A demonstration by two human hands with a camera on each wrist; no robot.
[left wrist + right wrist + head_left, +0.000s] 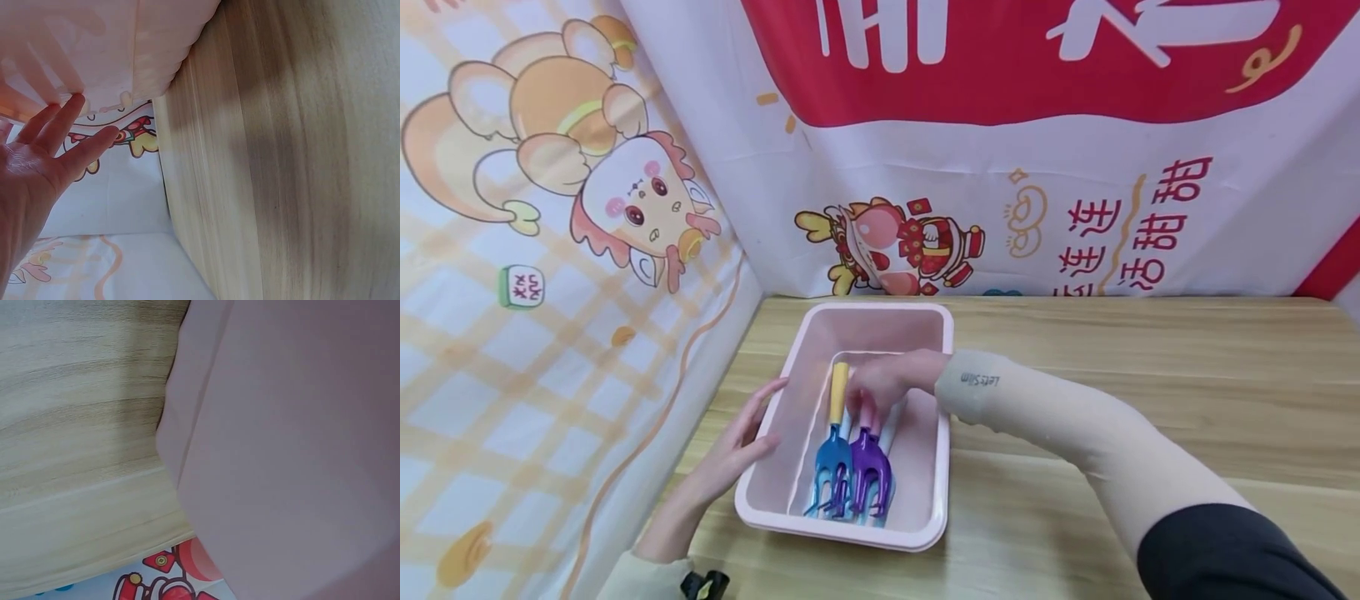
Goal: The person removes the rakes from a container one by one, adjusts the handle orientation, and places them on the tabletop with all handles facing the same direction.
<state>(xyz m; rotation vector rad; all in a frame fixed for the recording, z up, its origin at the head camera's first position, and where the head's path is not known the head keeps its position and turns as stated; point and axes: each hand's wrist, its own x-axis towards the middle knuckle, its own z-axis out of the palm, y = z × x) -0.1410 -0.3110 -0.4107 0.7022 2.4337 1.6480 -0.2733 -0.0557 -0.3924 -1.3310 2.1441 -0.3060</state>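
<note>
A pale pink plastic tub (925,492) stands on the wooden table. My right hand (880,385) reaches into it, fingers curled at the pink handle of a purple hand fork (870,467); its fingertips are partly hidden. Beside that lies a blue hand fork (832,457) with a yellow handle (839,392). Light-coloured pieces show beneath the forks, their kind unclear. Outside the tub, my left hand (733,454) rests against the left wall with fingers spread and fairly straight. The left wrist view shows those fingers (90,150) at the tub's outer side; the right wrist view has only the tub wall (287,444).
The wooden table (1112,358) stretches to the right of the tub. A printed cloth wall (760,208) rises behind it, and another printed cloth (535,350) stands close along the left side.
</note>
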